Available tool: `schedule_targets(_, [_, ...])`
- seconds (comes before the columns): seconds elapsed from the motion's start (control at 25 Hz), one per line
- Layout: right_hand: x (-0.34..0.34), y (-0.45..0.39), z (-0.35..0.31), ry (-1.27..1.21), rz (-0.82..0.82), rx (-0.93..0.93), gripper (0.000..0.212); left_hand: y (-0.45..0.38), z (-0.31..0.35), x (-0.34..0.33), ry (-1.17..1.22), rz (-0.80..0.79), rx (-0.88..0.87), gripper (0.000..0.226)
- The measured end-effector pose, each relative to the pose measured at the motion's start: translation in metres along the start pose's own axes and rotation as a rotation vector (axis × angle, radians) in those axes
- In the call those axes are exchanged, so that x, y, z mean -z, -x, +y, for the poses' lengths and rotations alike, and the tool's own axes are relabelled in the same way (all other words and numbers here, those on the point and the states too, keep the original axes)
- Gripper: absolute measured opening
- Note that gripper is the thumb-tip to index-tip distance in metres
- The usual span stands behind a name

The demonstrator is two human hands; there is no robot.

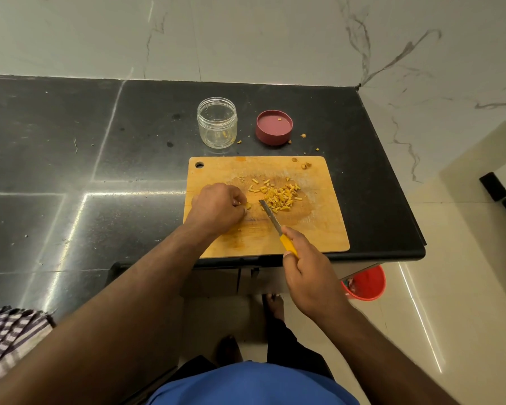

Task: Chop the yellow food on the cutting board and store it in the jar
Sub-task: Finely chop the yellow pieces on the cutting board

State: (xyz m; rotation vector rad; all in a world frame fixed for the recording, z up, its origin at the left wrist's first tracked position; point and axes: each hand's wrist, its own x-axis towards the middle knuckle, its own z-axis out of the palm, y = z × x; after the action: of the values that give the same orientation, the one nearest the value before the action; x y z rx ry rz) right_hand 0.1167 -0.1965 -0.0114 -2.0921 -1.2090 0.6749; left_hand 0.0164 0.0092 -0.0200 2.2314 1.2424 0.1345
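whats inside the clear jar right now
The clear round plastic jar stands open on the black counter, nearly empty: only a few small yellow bits show near its bottom. Its maroon round lid lies beside it. Nothing covers the inside.

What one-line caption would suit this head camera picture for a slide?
Left hand pinches a yellow piece while right hand holds the knife over the cutting board; jar stands open.
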Motion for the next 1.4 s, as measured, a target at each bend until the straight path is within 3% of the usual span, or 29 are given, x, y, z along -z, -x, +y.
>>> schedule_targets(0.6, [-0.017, -0.007, -0.018, 0.191, -0.066, 0.080, 0.053, 0.003, 0.006, -0.006, -0.009, 0.055, 0.027, 0.005])
schedule_targets(0.88, [-0.024, -0.008, -0.024, 0.279, -0.079, 0.064, 0.054, 0.001, 0.005, -0.005, 0.016, 0.043, 0.073, 0.013])
schedule_targets(1.2, [-0.010, 0.009, -0.021, 0.145, -0.053, 0.045, 0.053, -0.001, 0.000, -0.006, 0.061, -0.002, 0.071, 0.011])
schedule_targets(1.4, [-0.018, -0.006, -0.027, 0.211, -0.057, 0.059, 0.054, 0.000, 0.000, -0.005, 0.056, 0.004, 0.067, 0.015])
